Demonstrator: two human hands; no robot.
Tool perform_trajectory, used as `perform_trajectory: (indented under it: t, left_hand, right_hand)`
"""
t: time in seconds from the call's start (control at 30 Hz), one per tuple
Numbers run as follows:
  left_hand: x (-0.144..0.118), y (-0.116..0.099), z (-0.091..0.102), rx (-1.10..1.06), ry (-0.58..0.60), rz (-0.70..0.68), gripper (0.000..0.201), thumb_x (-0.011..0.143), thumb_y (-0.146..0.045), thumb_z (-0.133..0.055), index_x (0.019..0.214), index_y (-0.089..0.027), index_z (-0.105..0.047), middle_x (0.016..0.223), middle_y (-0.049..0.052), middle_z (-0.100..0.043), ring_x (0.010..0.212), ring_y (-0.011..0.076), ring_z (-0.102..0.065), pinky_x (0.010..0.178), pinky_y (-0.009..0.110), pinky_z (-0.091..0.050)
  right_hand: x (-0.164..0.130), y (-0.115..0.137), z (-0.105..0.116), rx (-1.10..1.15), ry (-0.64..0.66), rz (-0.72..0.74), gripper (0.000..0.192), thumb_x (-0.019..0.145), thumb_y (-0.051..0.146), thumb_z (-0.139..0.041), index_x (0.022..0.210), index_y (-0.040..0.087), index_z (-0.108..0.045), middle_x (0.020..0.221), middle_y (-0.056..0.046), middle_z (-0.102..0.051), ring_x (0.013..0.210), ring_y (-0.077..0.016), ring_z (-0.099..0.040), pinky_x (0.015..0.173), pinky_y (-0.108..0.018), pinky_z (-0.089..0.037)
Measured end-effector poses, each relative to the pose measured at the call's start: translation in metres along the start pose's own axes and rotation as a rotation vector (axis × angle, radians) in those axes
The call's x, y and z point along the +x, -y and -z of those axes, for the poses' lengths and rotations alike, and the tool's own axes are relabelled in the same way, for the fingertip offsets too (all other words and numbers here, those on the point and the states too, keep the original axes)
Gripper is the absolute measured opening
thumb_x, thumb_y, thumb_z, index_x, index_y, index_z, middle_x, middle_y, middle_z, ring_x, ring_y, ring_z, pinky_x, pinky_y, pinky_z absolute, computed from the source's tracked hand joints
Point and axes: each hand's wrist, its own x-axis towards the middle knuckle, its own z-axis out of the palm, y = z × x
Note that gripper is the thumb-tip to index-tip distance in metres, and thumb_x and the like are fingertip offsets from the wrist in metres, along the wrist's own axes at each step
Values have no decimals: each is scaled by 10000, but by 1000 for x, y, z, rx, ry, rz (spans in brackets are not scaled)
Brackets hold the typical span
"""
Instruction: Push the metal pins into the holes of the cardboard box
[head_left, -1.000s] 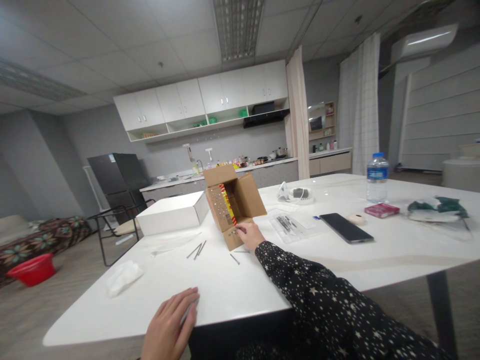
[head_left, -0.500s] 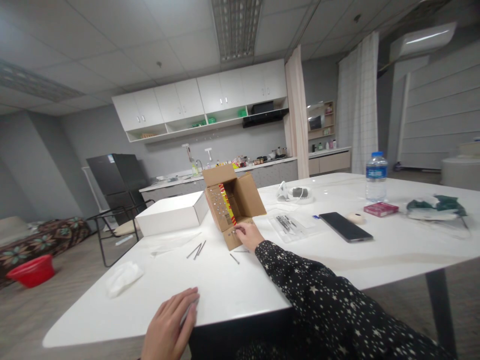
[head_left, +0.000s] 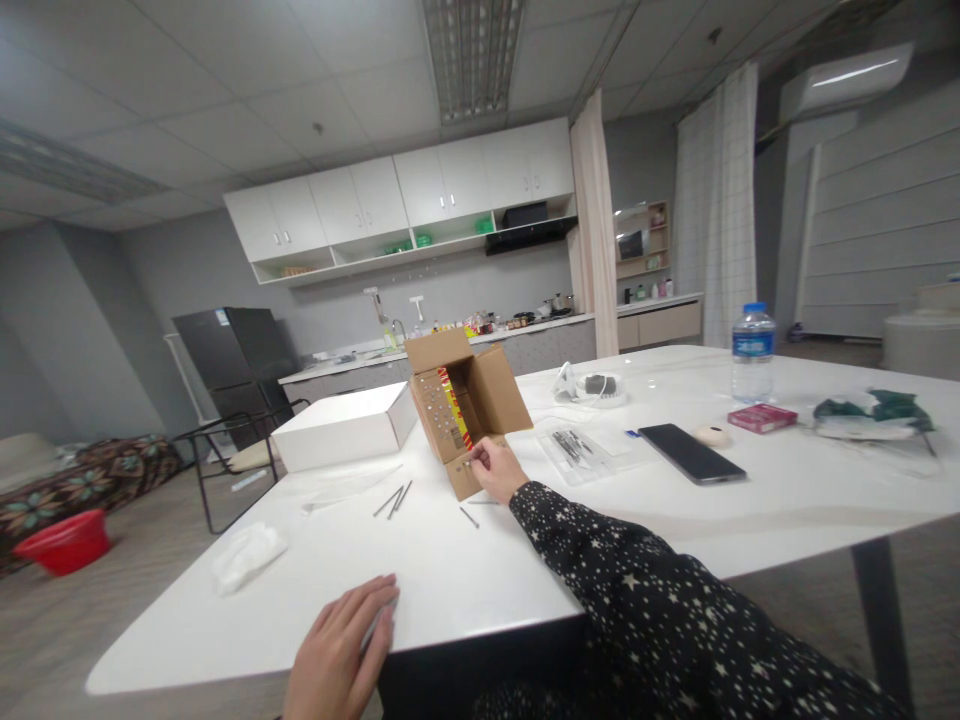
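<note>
Here my right hand (head_left: 495, 468) pinches a nail at the cardboard box (head_left: 466, 408), fingers clenched on it; my left hand (head_left: 341, 650) rests flat, released, on the surface (head_left: 480, 570). Next, I judge, steady seating.

White wall cabinets (head_left: 405, 205) hang above a long kitchen counter (head_left: 480, 340) against a grey wall, a dark refrigerator (head_left: 229, 360) at left; ceiling panel light (head_left: 472, 50), curtains (head_left: 712, 200) right, red basin (head_left: 64, 545) on the floor.

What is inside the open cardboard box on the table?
The cardboard box lies on its side; a red-and-yellow printed strip shows inside. The right hand touches its lower flap. Flaps and shadow hide the rest.
</note>
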Motion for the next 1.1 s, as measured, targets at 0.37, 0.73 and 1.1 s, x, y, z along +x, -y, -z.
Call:
perform_trajectory:
  t: [0.37,0.73,1.1]
  left_hand:
    - [1,0,2,-17,5,0,297,866,-298,-500,1132,-217,-602,1134,42,-664,1024,176,-621,821,268,-523]
    - [2,-1,0,-36,1,8,297,868,-305,-495,1132,-222,-603,1130,40,-665,1017,174,-621,823,269,-518]
    - [1,0,0,-38,4,18,298,865,-310,-499,1129,-222,-607,1133,40,-664,1025,173,-619,829,264,-513]
  right_hand:
    - [-6,22,9,-105,-4,174,115,668,80,-478,700,189,-498,725,12,-510,684,-116,-484,657,-222,-376]
    - [-5,11,3,-127,113,128,227,671,61,-519,841,167,-624,835,-26,-565,772,-140,-511,772,-267,-410]
    - [-4,9,2,-117,108,108,224,704,63,-518,864,162,-639,898,-44,-595,776,-139,-526,808,-281,-420]
